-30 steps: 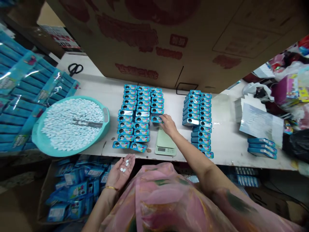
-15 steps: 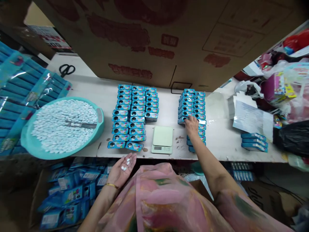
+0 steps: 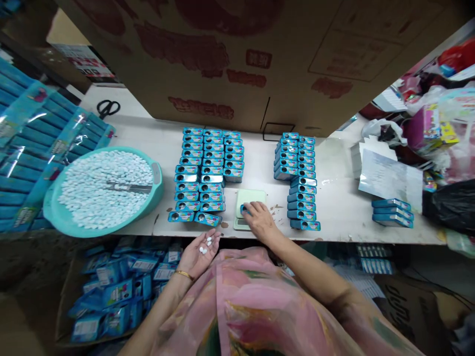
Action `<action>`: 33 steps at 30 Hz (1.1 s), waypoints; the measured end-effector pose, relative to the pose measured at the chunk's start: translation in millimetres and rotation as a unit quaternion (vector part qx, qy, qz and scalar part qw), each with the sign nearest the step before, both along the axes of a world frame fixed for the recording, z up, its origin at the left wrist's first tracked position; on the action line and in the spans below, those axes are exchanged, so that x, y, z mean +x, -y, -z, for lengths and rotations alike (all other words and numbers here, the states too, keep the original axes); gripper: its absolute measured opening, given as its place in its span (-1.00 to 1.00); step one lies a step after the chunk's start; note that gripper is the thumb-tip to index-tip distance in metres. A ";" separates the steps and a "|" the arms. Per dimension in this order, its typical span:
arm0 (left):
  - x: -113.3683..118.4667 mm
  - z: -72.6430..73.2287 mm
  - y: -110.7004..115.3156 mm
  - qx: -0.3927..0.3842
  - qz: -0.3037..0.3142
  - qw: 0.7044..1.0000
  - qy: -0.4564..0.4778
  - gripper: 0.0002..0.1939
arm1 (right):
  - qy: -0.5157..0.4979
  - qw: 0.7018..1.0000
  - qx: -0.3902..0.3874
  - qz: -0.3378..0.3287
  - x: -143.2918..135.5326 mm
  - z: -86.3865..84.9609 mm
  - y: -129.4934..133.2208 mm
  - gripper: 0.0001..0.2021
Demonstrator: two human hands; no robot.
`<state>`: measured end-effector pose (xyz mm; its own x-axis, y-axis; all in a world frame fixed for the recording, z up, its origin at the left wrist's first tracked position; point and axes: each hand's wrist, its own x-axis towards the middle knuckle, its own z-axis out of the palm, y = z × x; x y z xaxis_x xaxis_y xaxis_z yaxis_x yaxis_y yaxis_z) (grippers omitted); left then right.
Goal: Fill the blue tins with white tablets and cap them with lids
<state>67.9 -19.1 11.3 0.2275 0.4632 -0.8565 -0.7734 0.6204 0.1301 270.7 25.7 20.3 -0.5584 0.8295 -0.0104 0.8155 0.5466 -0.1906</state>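
My left hand is palm up at the table's front edge, cupping several white oval tablets. Over the small pale kitchen scale, my right hand has its fingers on a small blue tin, mostly hidden by the fingers. Rows of blue tins with dark round windows stand left of the scale. Another group of blue tins stands in two columns to the right. A turquoise basin full of white tablets sits at the left, with a metal tool lying in it.
A large cardboard box walls off the back of the table. Black scissors and wrapped blue packs are at the left. More tins and paper sheets lie right. Below the table, a carton holds blue packets.
My right hand has taken a tin from the front of the right group's left column and brought it left onto the scale. My left hand has shifted slightly right, tablets still in it.
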 end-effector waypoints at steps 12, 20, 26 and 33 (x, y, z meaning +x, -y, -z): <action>9.1 -10.1 5.5 -0.061 0.048 0.997 -0.028 -0.71 | -0.082 0.970 -0.169 -0.157 -79.5 33.9 38.1 -0.86; -0.1 -0.9 14.5 0.061 0.144 0.976 -0.150 -0.79 | -0.199 0.964 -0.144 -0.097 -31.1 14.9 46.8 -0.77; 11.3 -14.2 -17.8 0.241 0.301 0.858 -0.339 -0.83 | -0.179 0.959 -0.197 0.096 38.9 36.9 74.7 -0.82; 51.2 -24.0 -67.8 0.326 0.316 0.819 -0.352 -0.79 | -0.203 0.938 -0.213 0.181 68.7 49.3 96.9 -0.83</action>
<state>119.1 48.7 35.3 0.1547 0.8538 -0.4971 0.0848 0.4898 0.8677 339.4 -71.2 -29.0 -0.2701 0.9346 -0.2313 0.7459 0.0512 -0.6641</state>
